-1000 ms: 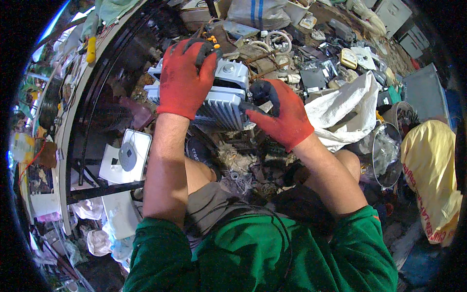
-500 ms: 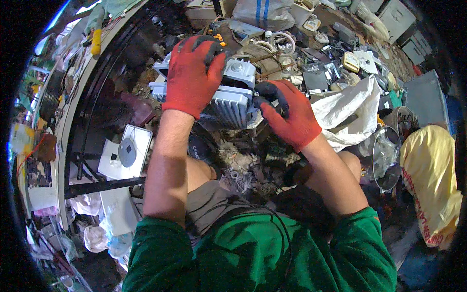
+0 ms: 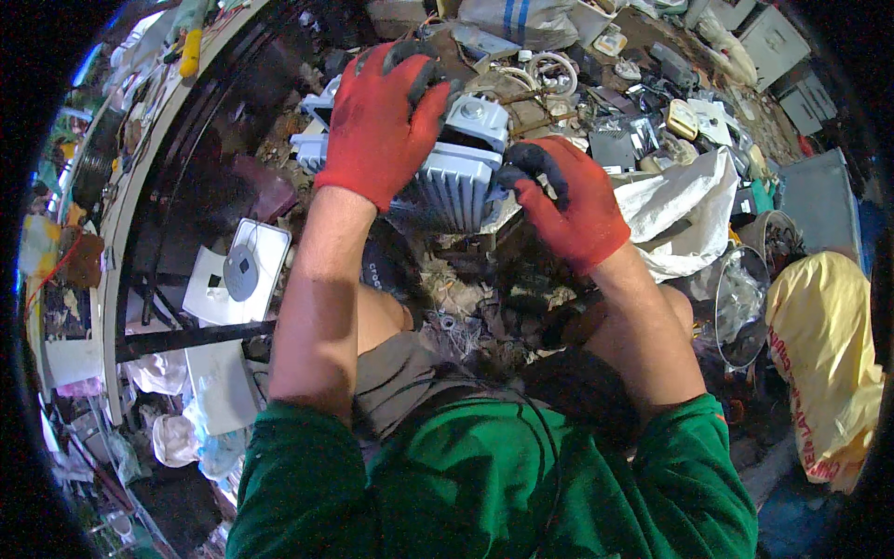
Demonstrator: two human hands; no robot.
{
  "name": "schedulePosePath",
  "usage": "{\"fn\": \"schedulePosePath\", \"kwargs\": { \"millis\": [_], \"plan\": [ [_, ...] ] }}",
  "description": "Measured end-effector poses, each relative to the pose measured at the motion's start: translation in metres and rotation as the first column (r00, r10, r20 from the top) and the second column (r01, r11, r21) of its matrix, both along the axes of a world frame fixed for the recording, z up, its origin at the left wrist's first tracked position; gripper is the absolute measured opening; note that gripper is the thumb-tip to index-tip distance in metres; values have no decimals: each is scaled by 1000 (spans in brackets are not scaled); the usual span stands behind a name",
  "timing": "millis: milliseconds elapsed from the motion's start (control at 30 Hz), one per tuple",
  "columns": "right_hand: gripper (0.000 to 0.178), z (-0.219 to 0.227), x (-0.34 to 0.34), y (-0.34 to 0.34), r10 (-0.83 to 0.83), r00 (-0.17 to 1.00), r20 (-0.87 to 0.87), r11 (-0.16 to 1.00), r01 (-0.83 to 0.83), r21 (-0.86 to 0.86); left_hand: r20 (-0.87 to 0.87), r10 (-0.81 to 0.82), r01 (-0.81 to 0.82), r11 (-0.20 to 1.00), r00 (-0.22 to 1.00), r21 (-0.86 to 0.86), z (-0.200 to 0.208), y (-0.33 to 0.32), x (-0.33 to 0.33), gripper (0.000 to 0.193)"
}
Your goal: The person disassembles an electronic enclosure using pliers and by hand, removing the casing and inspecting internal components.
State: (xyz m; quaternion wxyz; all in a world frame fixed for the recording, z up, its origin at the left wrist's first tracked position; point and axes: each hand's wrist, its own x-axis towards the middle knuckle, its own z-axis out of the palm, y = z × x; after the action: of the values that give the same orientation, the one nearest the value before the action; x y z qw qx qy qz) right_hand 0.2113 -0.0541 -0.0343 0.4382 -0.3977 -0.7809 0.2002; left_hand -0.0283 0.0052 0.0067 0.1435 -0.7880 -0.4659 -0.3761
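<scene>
Housing (image 3: 452, 191), light grey and finned, sits partly under the left hand (image 3: 386, 126) and reaches to the fingertips of the right hand (image 3: 573, 200). The left hand lies over its top with bent fingers; their tips are hidden, so I cannot tell if they grip firmly. The right hand has its thumb and fingers close together at the corner beside it, but whether something is between them I cannot see. Just right of the left hand, the upper part (image 3: 480, 114) stands a little apart from the body, with a dark gap. If the left hand presses while this gap is open, the upper part could drop and pinch a gloved finger. With a hold only from above, everything may tilt toward the right hand. Any small piece slipping from there could be lost among the tangled wires (image 3: 456, 337), nearer the person than both hands.
</scene>
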Motion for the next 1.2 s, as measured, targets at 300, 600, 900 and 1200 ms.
{"fn": "schedulePosePath", "kwargs": {
  "millis": [300,600,900,1200],
  "plan": [
    [44,-5,-1,-2,-80,994,-78,996,76,-50,3,-1,1,999,1000,-40,3,1,4,38],
    [38,-2,0,0,-27,994,-103,996,18,-86,19,-31,30,999,999,32,-1,3,3,38],
    [40,2,2,-3,-11,999,-40,996,7,-90,-8,-4,4,1000,1000,12,0,3,2,40],
    [34,-4,-3,-6,-77,992,-104,986,60,-155,-3,30,-30,999,1000,-33,0,2,3,42]
  ]
}}
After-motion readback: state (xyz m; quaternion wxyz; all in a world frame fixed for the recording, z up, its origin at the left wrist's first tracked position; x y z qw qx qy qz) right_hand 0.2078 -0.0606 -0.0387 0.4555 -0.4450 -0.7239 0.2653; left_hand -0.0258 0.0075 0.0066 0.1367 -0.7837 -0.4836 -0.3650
